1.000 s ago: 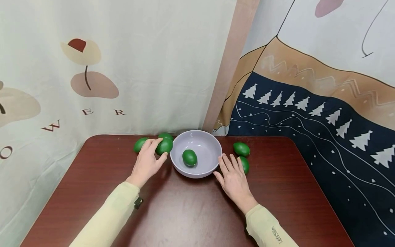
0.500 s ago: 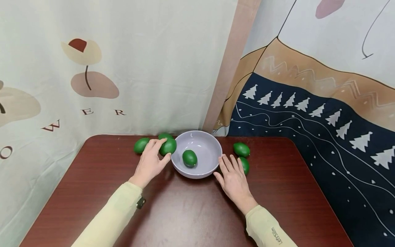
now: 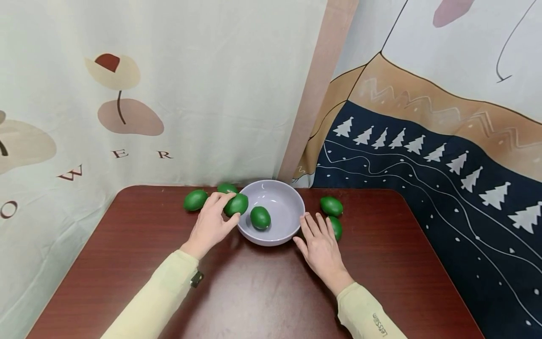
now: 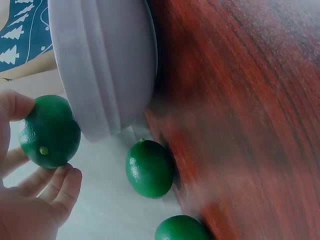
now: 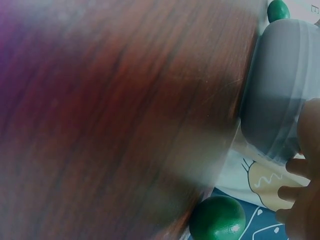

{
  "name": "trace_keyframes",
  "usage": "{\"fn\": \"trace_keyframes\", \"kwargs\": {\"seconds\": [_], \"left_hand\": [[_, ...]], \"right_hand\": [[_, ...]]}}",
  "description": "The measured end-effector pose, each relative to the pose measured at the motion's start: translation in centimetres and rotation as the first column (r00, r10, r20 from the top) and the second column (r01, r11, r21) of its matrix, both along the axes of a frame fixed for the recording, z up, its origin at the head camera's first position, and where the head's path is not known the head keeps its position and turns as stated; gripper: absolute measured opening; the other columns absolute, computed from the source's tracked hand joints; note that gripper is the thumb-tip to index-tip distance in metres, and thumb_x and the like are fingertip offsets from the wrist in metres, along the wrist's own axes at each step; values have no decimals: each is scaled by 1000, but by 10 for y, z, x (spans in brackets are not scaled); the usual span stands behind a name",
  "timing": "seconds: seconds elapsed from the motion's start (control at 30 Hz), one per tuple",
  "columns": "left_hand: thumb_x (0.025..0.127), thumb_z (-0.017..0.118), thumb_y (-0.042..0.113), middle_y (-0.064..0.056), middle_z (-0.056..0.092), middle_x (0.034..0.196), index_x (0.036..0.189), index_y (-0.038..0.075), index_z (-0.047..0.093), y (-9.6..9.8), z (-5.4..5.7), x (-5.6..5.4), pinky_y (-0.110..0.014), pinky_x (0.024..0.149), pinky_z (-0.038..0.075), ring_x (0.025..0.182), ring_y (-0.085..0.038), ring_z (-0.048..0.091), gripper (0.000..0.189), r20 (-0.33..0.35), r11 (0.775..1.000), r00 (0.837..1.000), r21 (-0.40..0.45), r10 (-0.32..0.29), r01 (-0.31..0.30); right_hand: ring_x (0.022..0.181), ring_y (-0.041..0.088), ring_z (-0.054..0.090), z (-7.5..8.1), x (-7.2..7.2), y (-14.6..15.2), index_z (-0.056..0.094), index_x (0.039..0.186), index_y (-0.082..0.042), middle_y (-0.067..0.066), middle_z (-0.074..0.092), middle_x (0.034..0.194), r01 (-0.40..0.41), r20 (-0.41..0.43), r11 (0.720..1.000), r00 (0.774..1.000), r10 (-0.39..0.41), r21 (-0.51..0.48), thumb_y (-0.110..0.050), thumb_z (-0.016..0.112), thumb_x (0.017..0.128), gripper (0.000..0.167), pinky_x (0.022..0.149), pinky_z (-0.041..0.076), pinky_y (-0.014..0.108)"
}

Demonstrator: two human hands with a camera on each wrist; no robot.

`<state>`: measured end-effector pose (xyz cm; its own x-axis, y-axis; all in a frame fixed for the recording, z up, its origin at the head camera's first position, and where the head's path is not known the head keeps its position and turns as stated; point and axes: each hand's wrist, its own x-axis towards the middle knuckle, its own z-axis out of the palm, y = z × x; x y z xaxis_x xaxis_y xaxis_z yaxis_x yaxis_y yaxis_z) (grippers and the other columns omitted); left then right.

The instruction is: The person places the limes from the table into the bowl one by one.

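My left hand (image 3: 211,226) pinches a green lime (image 4: 50,132) between thumb and fingers, held at the left rim of a pale lilac bowl (image 3: 288,207). Inside the bowl lies one lime (image 3: 260,218). Behind the left hand, two more limes rest on the table, one at the far left (image 3: 195,200) and one partly hidden near the bowl (image 3: 227,188). My right hand (image 3: 322,249) has its fingers extended by the bowl's right side; the fingertips look close to or against its wall. Beyond that hand are two limes, one in full view (image 3: 331,205) and one partly covered by the fingers (image 3: 335,228).
A dark red-brown wooden table (image 3: 254,296) carries everything, with the bowl near its back edge. Directly behind hangs a pale printed curtain (image 3: 211,94). At the right is a navy cloth with white trees (image 3: 381,160).
My left hand has moved a little to the right with the lime, from beside the bowl to its left rim. The right hand has stayed where it was.
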<state>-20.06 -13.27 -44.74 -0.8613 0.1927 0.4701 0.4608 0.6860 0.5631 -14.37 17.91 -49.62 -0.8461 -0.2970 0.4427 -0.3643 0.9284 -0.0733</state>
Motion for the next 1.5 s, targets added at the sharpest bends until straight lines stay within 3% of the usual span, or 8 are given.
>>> {"fn": "trace_keyframes", "kwargs": {"seconds": [0.17,0.43,0.7,0.93,1.17,1.5], "left_hand": [[82,77,14,-11,61,117,132,8,68,4,-1,1,-40,82,51,96,-25,54,51,-6,999,1000,-12,-30,30],[83,78,16,-9,61,117,132,9,69,9,-2,2,-38,80,51,87,-21,55,50,1,997,998,-35,-67,67],[84,78,18,-6,62,120,131,12,70,11,-6,0,-37,82,52,99,-21,55,48,19,993,994,-59,-104,105],[82,79,17,-7,63,118,128,11,71,14,-7,1,-43,93,50,110,-27,56,47,1,989,991,-74,-130,130],[80,78,16,-7,64,116,126,10,72,19,-9,2,-46,95,49,111,-28,57,47,-18,985,989,-97,-146,143],[82,78,19,-8,65,116,129,11,71,22,-11,5,-53,98,47,112,-31,58,48,25,980,989,-132,-144,146]], "right_hand": [[142,44,45,-1,-1,1,56,148,-5,17,55,151,-10,-8,1000,1000,10,-5,-39,67,99,60,118,32,61],[143,43,44,-2,-1,2,55,149,-5,16,53,153,-20,-1,1000,1000,20,-9,-39,67,100,61,118,32,60],[144,42,44,-1,-1,0,56,148,-4,17,54,151,-24,-1,999,1000,24,-36,-39,67,100,61,118,32,59],[142,42,46,0,-2,-1,59,145,-2,18,57,149,-31,-16,998,999,31,-45,-38,68,99,59,117,34,60],[141,43,47,1,-2,-1,60,143,-1,19,57,147,-36,-23,998,999,35,-50,-37,69,99,58,117,33,60],[140,43,48,3,-2,-1,60,143,-2,19,57,148,-39,-16,998,999,38,-40,-36,71,98,58,117,34,60]]}}
